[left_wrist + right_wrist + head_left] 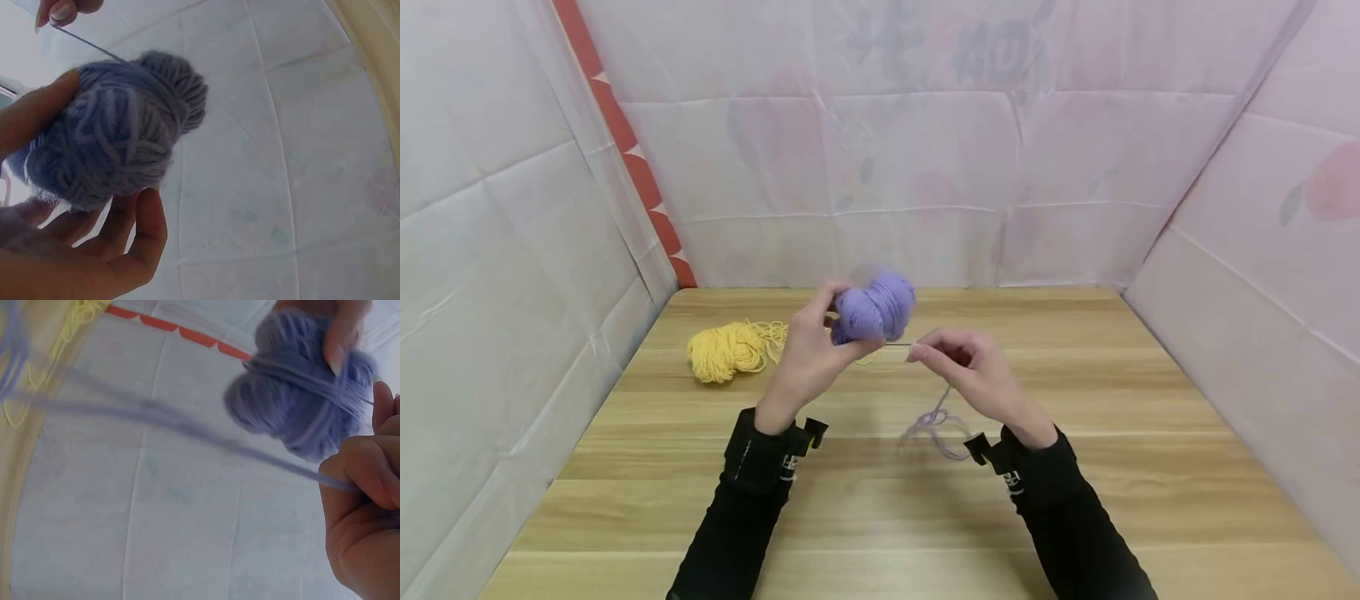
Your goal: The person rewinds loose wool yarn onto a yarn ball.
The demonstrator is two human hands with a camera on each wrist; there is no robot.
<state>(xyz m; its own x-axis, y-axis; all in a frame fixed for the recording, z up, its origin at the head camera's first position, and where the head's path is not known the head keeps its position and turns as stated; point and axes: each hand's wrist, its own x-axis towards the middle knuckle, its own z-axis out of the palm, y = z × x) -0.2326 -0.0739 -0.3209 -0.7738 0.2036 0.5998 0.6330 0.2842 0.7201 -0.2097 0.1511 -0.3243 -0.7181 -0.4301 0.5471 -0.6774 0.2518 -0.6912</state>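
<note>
My left hand (811, 354) grips a purple ball of yarn (877, 307) above the table, thumb on the near side and fingers around the far side. In the left wrist view the ball (119, 131) shows strands wrapped around its middle. To the right, my right hand (973, 371) pinches the yarn strand (898, 343) between thumb and forefinger, and it runs taut to the ball. A loose purple tail (936, 421) hangs below the right hand in loops. In the right wrist view this tail (231, 447) emerges from the curled fingers (369, 469).
On the wooden table (1112, 500), a yellow ball of yarn (726, 352) lies to the left, its loose strands (771, 335) trailing behind my left hand. White sheeting (917, 158) hangs at the back and along both sides, with a red strip (632, 158) at the left corner.
</note>
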